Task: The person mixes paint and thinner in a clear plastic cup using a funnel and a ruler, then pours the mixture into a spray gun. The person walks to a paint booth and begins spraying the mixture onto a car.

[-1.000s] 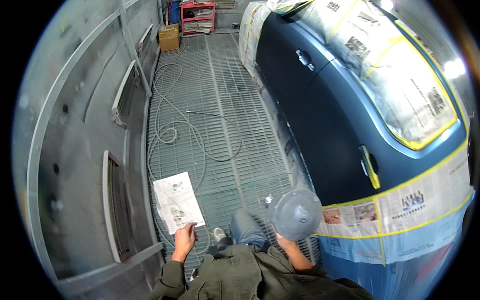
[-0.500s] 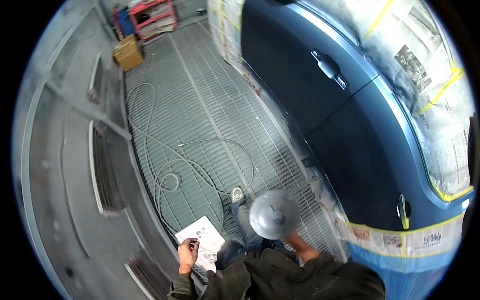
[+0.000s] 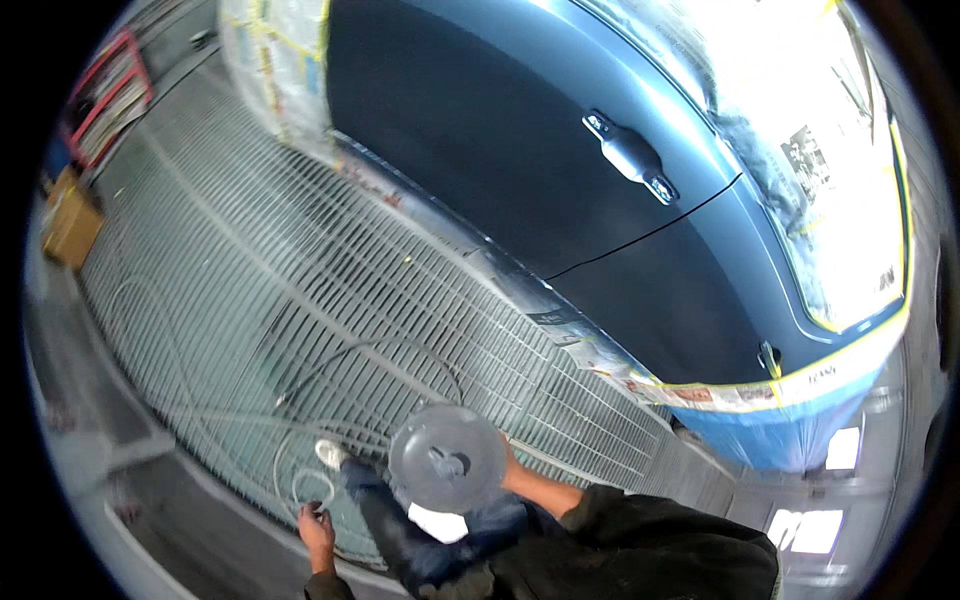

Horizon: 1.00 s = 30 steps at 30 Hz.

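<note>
My right hand [image 3: 512,468] is closed at the side of a spray gun, whose round grey lidded cup [image 3: 448,458] is seen from above. The cup hides the gun's body and most of my fingers. At the lower left, my left hand [image 3: 316,528] is held low with its fingers curled together. Something small and dark shows at the fingertips, too blurred to name. A blue car side [image 3: 480,120], with door handles [image 3: 630,158], stands ahead and to the right, apart from the gun. Under the cup shows a white patch [image 3: 437,522], perhaps paper.
Masking paper and yellow tape [image 3: 820,170] cover the car's windows and edges; blue plastic film [image 3: 745,435] hangs at its right end. A hose [image 3: 300,470] lies looped on the grated floor [image 3: 260,260]. A cardboard box [image 3: 74,222] and a red shelf [image 3: 105,95] stand far left.
The view has swung right toward the car, so floor and shelf sit farther left. Both hands and the spray gun appear farther left in the picture. The white sheet near my left hand is mostly hidden.
</note>
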### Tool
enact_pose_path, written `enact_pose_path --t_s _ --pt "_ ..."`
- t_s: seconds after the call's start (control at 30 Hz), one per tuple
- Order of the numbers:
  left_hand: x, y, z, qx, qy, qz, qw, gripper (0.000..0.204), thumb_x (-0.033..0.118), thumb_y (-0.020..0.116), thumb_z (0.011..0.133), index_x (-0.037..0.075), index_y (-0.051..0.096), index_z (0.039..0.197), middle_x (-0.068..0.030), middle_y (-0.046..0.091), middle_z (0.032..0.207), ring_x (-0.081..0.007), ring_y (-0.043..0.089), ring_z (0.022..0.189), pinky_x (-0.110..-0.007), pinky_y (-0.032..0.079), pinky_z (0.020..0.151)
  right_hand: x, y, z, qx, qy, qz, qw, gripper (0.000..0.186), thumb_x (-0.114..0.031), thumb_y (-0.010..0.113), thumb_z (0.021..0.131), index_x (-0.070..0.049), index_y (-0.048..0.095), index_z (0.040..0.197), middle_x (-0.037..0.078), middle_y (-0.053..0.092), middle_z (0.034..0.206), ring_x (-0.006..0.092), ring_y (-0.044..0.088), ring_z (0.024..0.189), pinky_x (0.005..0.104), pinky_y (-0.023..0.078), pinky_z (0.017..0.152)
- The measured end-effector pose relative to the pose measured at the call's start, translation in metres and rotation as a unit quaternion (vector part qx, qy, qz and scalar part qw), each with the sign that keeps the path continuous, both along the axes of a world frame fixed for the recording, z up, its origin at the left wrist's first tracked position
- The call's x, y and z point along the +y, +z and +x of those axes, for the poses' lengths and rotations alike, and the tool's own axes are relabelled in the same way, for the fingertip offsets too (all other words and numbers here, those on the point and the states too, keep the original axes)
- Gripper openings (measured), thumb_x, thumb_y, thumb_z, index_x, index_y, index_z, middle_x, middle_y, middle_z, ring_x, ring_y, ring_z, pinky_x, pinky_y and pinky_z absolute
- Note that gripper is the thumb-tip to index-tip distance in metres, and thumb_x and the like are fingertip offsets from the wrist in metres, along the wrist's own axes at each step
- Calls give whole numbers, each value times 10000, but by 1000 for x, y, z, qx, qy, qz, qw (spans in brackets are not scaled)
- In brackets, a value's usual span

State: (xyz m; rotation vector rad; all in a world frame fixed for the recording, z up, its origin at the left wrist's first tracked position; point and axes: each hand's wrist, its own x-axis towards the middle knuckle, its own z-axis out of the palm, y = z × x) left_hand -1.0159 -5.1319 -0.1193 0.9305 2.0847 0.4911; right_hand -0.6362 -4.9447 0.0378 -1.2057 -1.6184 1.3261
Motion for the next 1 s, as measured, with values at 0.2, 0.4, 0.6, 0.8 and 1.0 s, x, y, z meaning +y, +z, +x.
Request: enact_pose_path --t_s 0.2,0.4,0.6,0.8,1.0 --pt "107 -253 -110 94 -215 -20 972 282 51 666 737 22 617 1013 -186 604 989 -377 587 939 -459 476 796 26 -120 -42 -97 -16 -21 995 506 -297 688 808 -28 565 1218 154 673 897 234 682 731 344 489 652" --pt "186 -396 -147 148 -79 -192 967 435 -46 574 790 -41 520 1221 -246 481 1295 -403 471 1188 -470 459 890 79 -240 -67 -244 77 -43 966 645 -279 629 804 -63 447 1384 198 685 961 291 692 737 391 506 745" --pt "205 -541 -183 249 -343 -185 887 485 247 475 909 83 470 1366 -189 554 1273 -366 536 1134 -473 436 959 97 -300 -75 -271 26 -123 954 740 -171 639 799 -133 332 1472 201 689 957 307 689 705 414 521 710" --pt "219 -593 -196 262 -320 -77 907 432 293 476 918 84 544 1289 -207 623 1156 -354 618 998 -494 511 801 98 -297 -85 -267 14 -67 961 746 -168 640 801 -147 318 1474 193 675 1032 345 682 790 433 516 763" --pt "229 -558 -194 224 -235 -124 938 424 315 476 920 96 553 1275 -187 659 1059 -336 644 926 -477 521 769 119 -306 -102 -242 72 -75 965 743 -209 631 802 -175 318 1475 193 668 1069 333 683 805 437 506 813"
